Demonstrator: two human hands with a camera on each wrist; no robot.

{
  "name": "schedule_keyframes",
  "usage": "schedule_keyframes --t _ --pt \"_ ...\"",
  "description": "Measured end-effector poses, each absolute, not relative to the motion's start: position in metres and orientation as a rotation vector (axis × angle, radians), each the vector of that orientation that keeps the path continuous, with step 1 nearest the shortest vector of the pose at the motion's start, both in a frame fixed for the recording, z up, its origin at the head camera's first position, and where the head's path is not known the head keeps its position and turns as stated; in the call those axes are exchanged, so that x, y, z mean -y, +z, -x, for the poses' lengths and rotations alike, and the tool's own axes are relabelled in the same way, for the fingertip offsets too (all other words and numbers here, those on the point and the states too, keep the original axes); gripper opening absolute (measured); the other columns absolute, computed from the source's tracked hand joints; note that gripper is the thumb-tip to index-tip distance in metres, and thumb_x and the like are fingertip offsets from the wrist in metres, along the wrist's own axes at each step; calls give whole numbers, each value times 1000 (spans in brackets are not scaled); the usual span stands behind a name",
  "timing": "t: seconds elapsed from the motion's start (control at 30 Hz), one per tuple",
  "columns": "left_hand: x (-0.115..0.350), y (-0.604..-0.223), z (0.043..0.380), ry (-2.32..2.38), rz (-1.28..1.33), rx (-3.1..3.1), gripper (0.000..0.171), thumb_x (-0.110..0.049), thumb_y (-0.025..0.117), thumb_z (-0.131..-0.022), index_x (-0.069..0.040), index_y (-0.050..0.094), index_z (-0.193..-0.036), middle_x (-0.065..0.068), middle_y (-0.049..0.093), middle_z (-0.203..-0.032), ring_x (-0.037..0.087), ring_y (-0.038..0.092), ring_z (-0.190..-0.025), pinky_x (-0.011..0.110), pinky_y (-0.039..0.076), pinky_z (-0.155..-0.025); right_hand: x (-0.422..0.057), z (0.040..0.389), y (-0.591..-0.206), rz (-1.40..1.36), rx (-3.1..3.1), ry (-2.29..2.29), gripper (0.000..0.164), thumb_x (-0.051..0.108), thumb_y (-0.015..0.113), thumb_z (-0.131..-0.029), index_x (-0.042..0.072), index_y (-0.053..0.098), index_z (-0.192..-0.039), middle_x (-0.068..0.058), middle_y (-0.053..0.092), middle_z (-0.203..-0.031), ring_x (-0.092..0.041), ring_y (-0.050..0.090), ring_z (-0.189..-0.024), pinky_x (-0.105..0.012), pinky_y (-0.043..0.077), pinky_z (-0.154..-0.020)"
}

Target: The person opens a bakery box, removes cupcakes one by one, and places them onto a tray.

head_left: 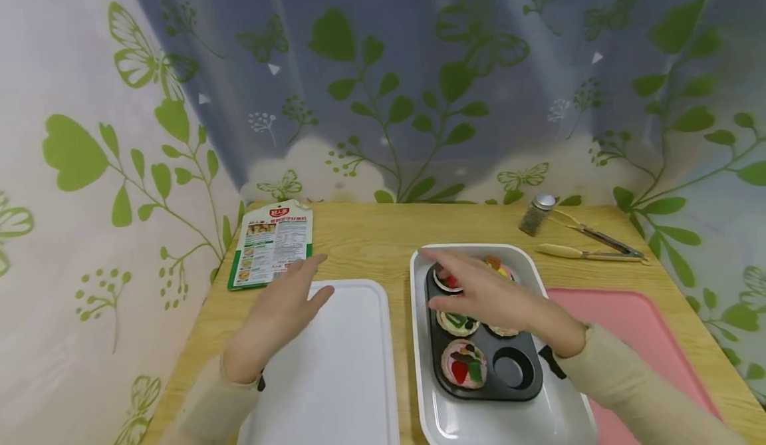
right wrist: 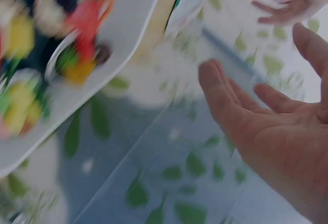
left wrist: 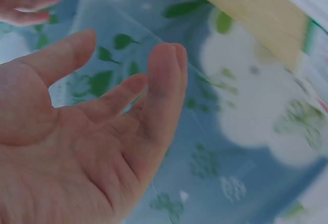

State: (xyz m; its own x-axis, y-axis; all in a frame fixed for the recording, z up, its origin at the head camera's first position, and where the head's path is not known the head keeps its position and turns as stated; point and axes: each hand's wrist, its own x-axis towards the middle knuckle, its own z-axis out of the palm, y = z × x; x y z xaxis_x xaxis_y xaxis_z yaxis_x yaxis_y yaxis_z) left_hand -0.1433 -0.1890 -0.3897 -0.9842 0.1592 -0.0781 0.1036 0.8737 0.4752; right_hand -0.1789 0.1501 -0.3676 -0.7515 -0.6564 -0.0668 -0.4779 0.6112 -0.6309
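Note:
My left hand (head_left: 281,315) is raised above the left edge of a white board or tray (head_left: 335,365), fingers extended and thumb apart, holding nothing. My right hand (head_left: 493,292) hovers over a dark muffin tin (head_left: 439,382), its fingers also extended and nothing in its grasp. Both palms show in the wrist views. The tin sits inside a deep white tray (head_left: 451,425). Several cups of the tin hold colourful tarts, such as a pink-based tart (head_left: 463,364) at the front left. The front right cup (head_left: 513,368) shows its dark bottom. My right hand partly hides the back tarts.
A green-and-white seasoning packet (head_left: 272,242) lies at the back left. At the back right are a shaker (head_left: 536,214) with a metal lid and tongs (head_left: 589,253) with yellowish tips. A pink board or tray (head_left: 628,325) lies right of the white tray. Patterned curtains (head_left: 383,99) surround the table.

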Motion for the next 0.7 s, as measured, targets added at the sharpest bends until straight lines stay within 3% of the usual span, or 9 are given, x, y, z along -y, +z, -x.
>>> schedule_keyframes --t 0.1,0.23,0.4,0.5,0.6,0.7 --pt "167 -386 156 899 -279 -2799 62 -34 63 -107 -13 41 -161 17 59 -151 34 68 -120 51 59 -97 -174 190 -368 901 -2637 -935 84 40 71 -101 18 25 -168 -13 38 -169 -37 52 -145 -61 50 -112" --pt "136 -395 174 1059 -315 -2636 66 -33 64 -106 -11 38 -162 16 61 -148 25 72 -104 43 61 -87 -206 207 -378 832 -2667 -1018 83 29 72 -102 17 23 -168 -19 39 -167 -45 49 -145 -69 48 -111" --pt "103 -420 186 1231 -319 -2441 79 -33 64 -106 -2 23 -166 26 47 -158 31 75 -84 47 63 -90 -237 228 -402 755 -2638 -1025 82 24 70 -103 8 22 -168 -25 34 -167 -51 40 -148 -75 37 -116" --pt "87 -437 193 1336 -297 -2336 88 -35 63 -106 1 11 -167 30 33 -166 43 72 -112 53 57 -107 -248 238 -417 728 -2629 -997 81 22 71 -102 3 26 -165 -27 34 -167 -53 38 -148 -76 34 -117" --pt "75 -452 202 1476 -217 -2176 91 -33 62 -106 2 4 -167 31 22 -170 50 54 -139 56 51 -114 -256 245 -431 721 -2624 -953 78 19 73 -100 0 30 -163 -27 35 -167 -54 38 -148 -74 36 -117" --pt "67 -463 209 1598 -124 -2022 84 -26 61 -106 3 9 -167 31 24 -170 50 46 -146 56 54 -111 -260 250 -443 721 -2610 -915 78 18 74 -99 -1 33 -162 -27 37 -166 -55 40 -147 -73 39 -116"
